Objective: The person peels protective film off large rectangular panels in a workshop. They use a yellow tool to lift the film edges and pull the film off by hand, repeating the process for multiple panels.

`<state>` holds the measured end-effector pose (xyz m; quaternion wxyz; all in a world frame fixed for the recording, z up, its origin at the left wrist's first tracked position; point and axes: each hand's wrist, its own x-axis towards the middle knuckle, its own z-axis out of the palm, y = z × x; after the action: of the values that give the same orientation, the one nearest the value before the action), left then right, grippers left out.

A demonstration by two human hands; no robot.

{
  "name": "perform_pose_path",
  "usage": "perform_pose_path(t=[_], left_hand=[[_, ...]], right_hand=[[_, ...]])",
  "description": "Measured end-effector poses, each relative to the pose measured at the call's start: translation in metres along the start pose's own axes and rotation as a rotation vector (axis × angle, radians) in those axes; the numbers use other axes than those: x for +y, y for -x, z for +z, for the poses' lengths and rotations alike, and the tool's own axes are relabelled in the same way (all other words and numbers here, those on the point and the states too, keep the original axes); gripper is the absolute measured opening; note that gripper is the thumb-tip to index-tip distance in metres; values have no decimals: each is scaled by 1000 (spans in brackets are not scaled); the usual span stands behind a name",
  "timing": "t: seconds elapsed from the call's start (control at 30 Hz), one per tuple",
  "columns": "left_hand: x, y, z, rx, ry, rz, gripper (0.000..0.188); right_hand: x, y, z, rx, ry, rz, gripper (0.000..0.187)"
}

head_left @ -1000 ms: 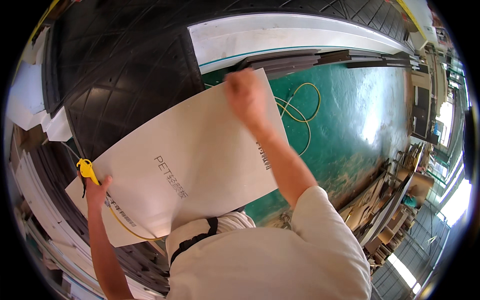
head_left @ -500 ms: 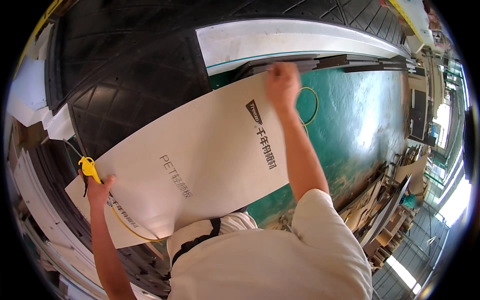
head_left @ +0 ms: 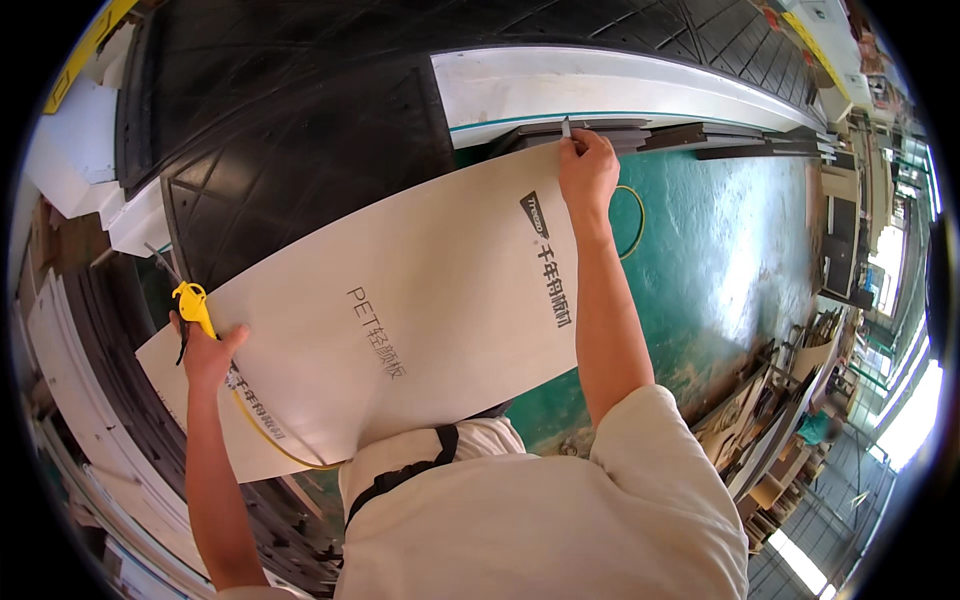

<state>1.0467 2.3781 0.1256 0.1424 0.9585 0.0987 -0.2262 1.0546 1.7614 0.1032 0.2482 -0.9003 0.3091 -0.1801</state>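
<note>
A large pale panel (head_left: 450,290) with dark printing lies across in front of me, its near edge against my waist. At its left end my left hand (head_left: 208,357) is closed around a yellow air blow gun (head_left: 192,303), whose thin metal nozzle points away to the far left. The thumb rests over the panel's surface. My right hand (head_left: 590,180) is at the far right corner of the panel, pinching a small flat metal blade (head_left: 566,129) that sticks up past the fingertips. Its handle, if any, is hidden in the fingers.
A black ribbed work surface (head_left: 310,170) and a white beam (head_left: 620,90) lie beyond the panel. Dark boards (head_left: 740,140) are stacked under the beam. A yellow hose (head_left: 262,430) crosses the panel's left end. Offcuts (head_left: 790,400) are piled at right on the green floor (head_left: 690,260).
The whole view has shifted, so the panel and both hands appear farther right. My right hand, blurred before, is now sharp, and the blade shows. My left hand still holds the blow gun.
</note>
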Motion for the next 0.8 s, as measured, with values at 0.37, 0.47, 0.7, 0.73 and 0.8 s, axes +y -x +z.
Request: perform_pose_path(t=[0.37, 0.47, 0.7, 0.73, 0.8], left_hand=[[15, 3, -5, 11, -135, -96, 115], [10, 2, -5, 14, -141, -74, 118], [7, 5, -7, 24, -134, -80, 123], [13, 3, -9, 24, -144, -72, 123], [32, 7, -20, -74, -107, -121, 123]], right_hand=[[-144, 148, 92, -142, -180, -503, 4], [-165, 151, 97, -232, -299, -522, 6], [-9, 24, 19, 84, 93, -110, 14], [-8, 24, 13, 98, 86, -73, 14], [-20, 36, 24, 107, 93, -168, 13]])
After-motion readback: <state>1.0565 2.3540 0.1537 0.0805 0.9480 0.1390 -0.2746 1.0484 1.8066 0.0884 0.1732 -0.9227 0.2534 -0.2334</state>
